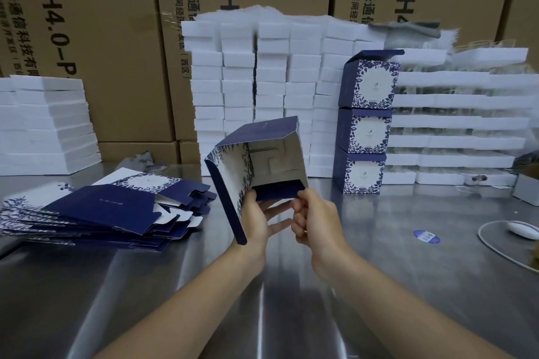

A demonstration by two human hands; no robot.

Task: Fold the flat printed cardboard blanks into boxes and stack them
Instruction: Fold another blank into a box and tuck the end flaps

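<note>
A half-formed navy and white floral box (256, 160) hangs above the steel table (262, 285), its open end facing me with the white inside showing. My left hand (258, 223) holds its lower left wall, thumb on the printed side and fingers spread underneath. My right hand (313, 217) pinches the dark blue bottom flap (275, 191) at its right corner. A fanned pile of flat printed blanks (102, 207) lies on the table at the left. Three finished boxes (366, 122) stand stacked one on another at the centre right, the top one with its lid flap raised.
Stacks of white foam inserts (262, 90) line the back, with more at the far left (46, 125) and right (455, 125). Large brown cartons (102, 23) form the wall behind. A white cable and mouse-like device (522, 229) and a blue round sticker (426, 236) lie at the right.
</note>
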